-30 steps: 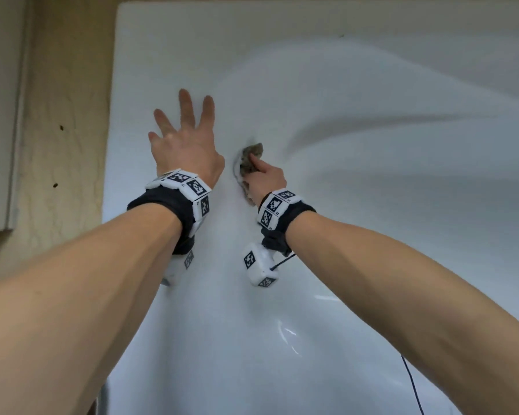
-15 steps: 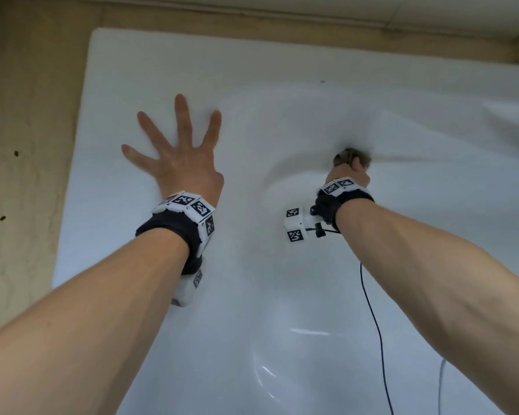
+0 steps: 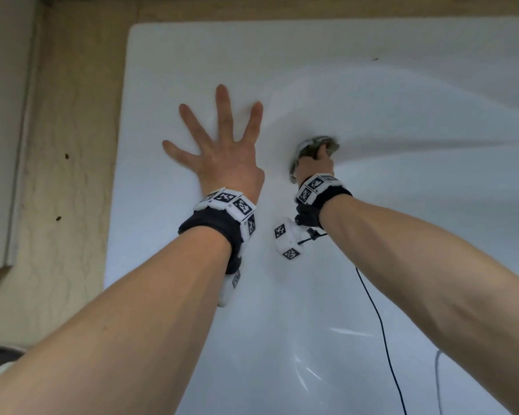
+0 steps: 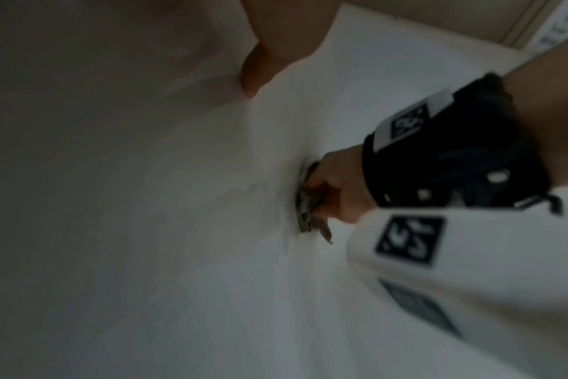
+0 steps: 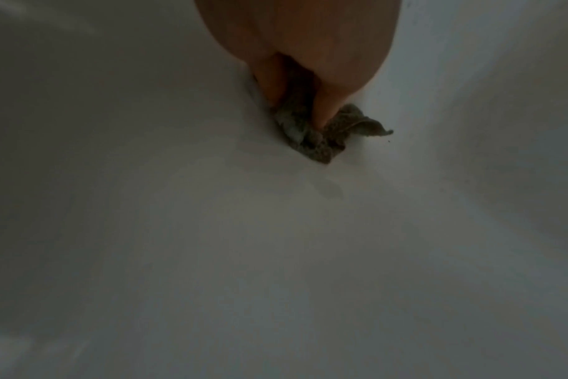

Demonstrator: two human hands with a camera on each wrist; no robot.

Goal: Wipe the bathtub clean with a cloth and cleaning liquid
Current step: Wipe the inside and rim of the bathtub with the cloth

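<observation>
My right hand [image 3: 312, 166] is bunched around a crumpled grey-brown cloth [image 3: 318, 145], fingers curled into it and pressing it against the inner wall of the smooth white bathtub [image 3: 402, 205], at about one o'clock from my left wrist. In the right wrist view the cloth [image 5: 312, 138] sits wadded under my fingertips [image 5: 325, 112], one loose corner trailing off toward three o'clock. My left hand [image 3: 222, 157] lies flat on the broad tub rim, fingers spread wide and holding nothing, bracing me at about nine o'clock from the cloth.

To wipe well here, I judge I should keep firm, even pressure through the fingertips and overlap each stroke along the curved wall, since a small wad covers little at once; spreading the cloth flatter would likely clean faster. The glossy surface looks slippery, so the braced palm matters.

No bottle of cleaning liquid shows in any view. A thin black cable [image 3: 381, 324] hangs from my right wrist band down across the tub toward six o'clock and could drag through a wet patch. Beige patterned floor [image 3: 72, 145] lies beyond the rim at nine o'clock, with a few dark specks on it.
</observation>
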